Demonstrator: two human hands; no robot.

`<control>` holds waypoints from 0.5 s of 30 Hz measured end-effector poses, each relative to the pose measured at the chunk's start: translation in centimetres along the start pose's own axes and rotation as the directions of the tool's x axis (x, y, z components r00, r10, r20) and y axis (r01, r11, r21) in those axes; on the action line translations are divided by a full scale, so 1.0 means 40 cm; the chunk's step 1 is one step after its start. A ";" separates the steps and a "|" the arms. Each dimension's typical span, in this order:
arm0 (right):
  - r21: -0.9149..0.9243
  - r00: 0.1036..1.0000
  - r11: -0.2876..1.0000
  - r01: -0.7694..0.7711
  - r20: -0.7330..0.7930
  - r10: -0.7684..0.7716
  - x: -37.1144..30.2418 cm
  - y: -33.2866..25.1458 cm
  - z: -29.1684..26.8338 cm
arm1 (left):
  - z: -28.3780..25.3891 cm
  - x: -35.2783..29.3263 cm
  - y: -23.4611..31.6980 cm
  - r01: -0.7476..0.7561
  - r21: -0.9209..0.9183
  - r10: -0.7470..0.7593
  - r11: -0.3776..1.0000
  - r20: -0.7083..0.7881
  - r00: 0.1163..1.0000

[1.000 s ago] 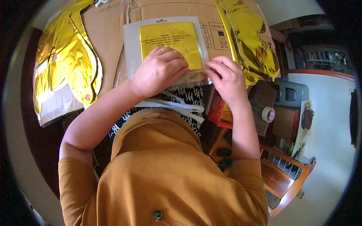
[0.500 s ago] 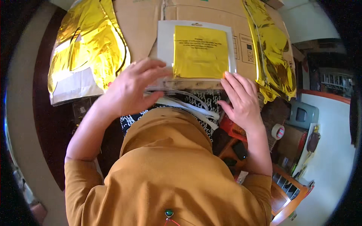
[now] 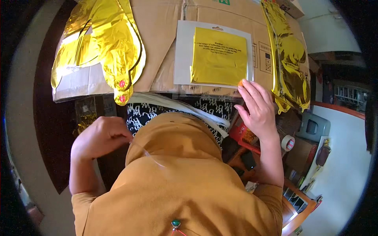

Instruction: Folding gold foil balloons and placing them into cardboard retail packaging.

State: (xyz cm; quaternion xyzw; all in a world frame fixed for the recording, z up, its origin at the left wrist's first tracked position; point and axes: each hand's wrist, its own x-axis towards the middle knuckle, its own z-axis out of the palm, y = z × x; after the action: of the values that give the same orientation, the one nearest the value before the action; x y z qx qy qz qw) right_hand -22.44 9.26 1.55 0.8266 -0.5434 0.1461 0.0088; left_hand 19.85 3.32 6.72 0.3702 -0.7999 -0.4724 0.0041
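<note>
My left hand (image 3: 103,137) is drawn in beside my waist, its fingers pinched on a thin clear plastic strip (image 3: 149,154) that trails over my brown shirt. On the cardboard lies a flat clear pouch (image 3: 183,51) with a hang hole, holding a folded yellow foil sheet (image 3: 218,57) with dark print. My right hand (image 3: 258,112) rests its fingertips on the pouch's lower right corner, fingers stretched and thumb apart. A small orange spot (image 3: 241,83) shows at its fingertips; what it is, I cannot make out.
The cardboard box (image 3: 157,35) serves as a work surface. Gold foil balloons (image 3: 116,55) with red dots hang over its left side; more gold foil (image 3: 289,59) lies at right. White strips (image 3: 189,108) cross my lap. A tape roll (image 3: 288,142) and grey stool (image 3: 315,126) are at right.
My left hand has moved from above the pouch's left side down toward my waist, with the clear strip now visible in its fingers. My right hand stays at the pouch's corner.
</note>
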 end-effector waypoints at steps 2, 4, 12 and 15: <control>-0.001 1.000 1.000 0.012 0.003 -0.012 0.003 0.003 0.001 | 0.022 -0.038 -0.124 0.383 0.295 -0.397 0.875 -0.013 0.918; 0.019 1.000 1.000 0.018 -0.002 -0.018 0.001 0.009 0.001 | 0.089 -0.122 -0.333 0.354 0.853 -0.287 0.383 -0.254 0.924; 0.007 0.999 1.000 0.019 -0.044 -0.019 -0.023 0.016 0.022 | 0.094 -0.155 -0.456 0.201 0.851 -0.243 0.485 -0.089 0.966; -0.064 0.991 0.998 0.025 -0.130 -0.033 -0.027 0.016 0.026 | 0.038 -0.108 -0.399 0.726 -0.519 -0.770 0.452 0.184 0.611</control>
State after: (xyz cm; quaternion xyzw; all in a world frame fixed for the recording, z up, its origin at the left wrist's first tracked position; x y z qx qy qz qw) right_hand -23.17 9.77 0.21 0.8224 -0.5339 0.1827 0.0722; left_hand 31.85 2.56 -4.74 0.6837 -0.3835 -0.6172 -0.0678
